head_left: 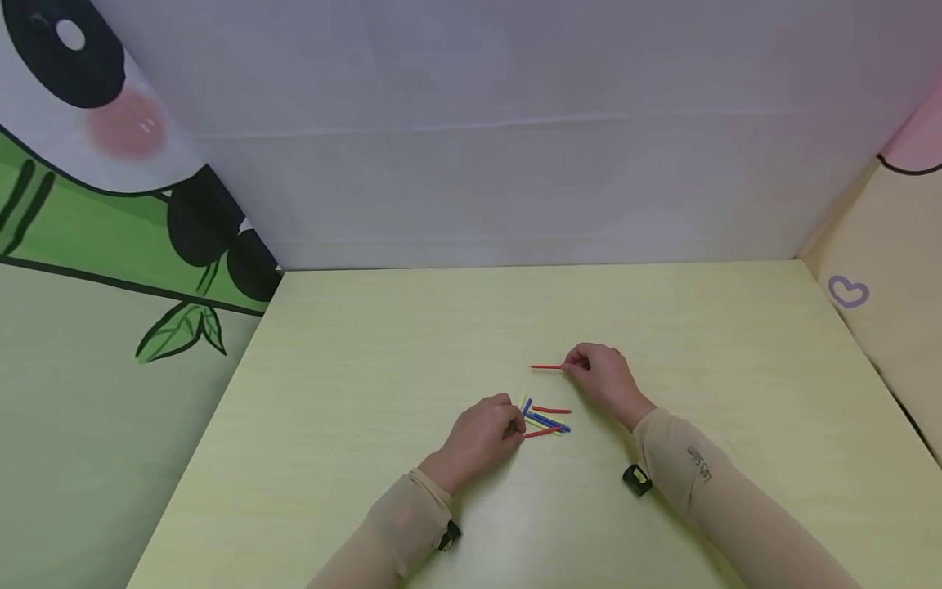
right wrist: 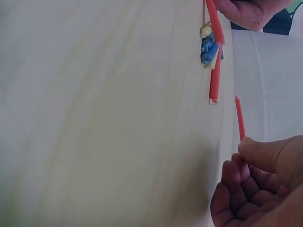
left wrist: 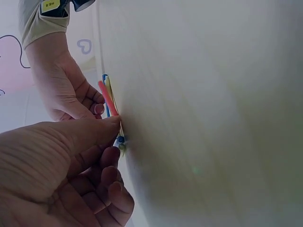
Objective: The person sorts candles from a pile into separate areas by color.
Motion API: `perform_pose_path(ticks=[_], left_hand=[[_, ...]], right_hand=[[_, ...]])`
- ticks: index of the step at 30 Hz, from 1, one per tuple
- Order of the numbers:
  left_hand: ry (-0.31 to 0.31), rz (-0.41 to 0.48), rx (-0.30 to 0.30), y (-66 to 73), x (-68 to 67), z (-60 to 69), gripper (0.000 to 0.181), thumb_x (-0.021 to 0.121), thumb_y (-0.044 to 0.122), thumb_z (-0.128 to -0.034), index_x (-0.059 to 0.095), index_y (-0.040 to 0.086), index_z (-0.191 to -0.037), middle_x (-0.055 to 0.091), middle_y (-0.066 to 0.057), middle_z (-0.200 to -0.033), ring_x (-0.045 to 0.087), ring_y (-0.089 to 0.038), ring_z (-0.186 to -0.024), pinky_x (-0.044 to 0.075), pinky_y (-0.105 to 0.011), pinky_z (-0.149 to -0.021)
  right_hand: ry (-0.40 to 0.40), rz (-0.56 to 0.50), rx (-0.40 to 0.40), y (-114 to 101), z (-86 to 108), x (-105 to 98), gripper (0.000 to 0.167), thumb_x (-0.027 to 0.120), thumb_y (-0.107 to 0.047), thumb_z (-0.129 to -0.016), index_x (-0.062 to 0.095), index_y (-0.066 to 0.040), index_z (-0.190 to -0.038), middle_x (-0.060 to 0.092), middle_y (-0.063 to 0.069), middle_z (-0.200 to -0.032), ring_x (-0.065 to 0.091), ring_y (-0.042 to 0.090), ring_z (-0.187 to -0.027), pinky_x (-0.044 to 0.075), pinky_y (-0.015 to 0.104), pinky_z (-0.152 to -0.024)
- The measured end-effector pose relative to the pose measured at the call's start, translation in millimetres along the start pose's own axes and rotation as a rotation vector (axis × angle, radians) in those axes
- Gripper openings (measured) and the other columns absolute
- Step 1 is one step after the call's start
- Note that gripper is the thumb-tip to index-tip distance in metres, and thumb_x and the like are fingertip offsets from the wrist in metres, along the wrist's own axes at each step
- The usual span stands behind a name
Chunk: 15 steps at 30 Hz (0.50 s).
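Observation:
Between the thumb and index finger of my right hand (head_left: 605, 380) is the end of a thin red stick (head_left: 546, 367), which points left beyond the pile. In the right wrist view this red stick (right wrist: 240, 116) stands out from the fingertips. My left hand (head_left: 478, 435), at the pile's left side, pinches another red stick (left wrist: 108, 97) by one end. Blue sticks (head_left: 548, 422) and yellow sticks lie crossed beside the left fingers. A third red stick (head_left: 552, 410) lies at the pile's far side. The left hand partly hides the pile.
The pale wooden table (head_left: 353, 343) extends around both hands. A white cloth wall (head_left: 515, 188) stands behind it, with printed panels at left and right. Small black devices (head_left: 637, 480) are on both wrists.

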<state>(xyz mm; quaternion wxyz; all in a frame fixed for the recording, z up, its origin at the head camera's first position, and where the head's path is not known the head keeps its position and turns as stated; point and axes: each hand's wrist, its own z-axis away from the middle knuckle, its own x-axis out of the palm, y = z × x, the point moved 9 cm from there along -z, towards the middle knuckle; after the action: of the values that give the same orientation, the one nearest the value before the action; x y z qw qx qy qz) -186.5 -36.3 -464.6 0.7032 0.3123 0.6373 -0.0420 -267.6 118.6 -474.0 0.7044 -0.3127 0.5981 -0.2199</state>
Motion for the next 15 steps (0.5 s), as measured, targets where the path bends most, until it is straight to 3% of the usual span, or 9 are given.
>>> perform_pose_path(ticks=[15], left_hand=[[-0.007,-0.013,0.012,3.2,-0.4,-0.3,0.004,0.073,0.012,-0.0848,0.071,0.014,-0.082,0.052,0.008,-0.077,0.046,-0.004,-0.068,0.042,-0.018,-0.06]], right_hand=[[-0.004,0.014,-0.001,-2.8,-5.7,1.5,0.007,0.067,-0.012,-0.093,0.068,-0.005,-0.092,0.064,0.005,-0.087,0.053,0.022,-0.081,0.044,0.038,-0.077]])
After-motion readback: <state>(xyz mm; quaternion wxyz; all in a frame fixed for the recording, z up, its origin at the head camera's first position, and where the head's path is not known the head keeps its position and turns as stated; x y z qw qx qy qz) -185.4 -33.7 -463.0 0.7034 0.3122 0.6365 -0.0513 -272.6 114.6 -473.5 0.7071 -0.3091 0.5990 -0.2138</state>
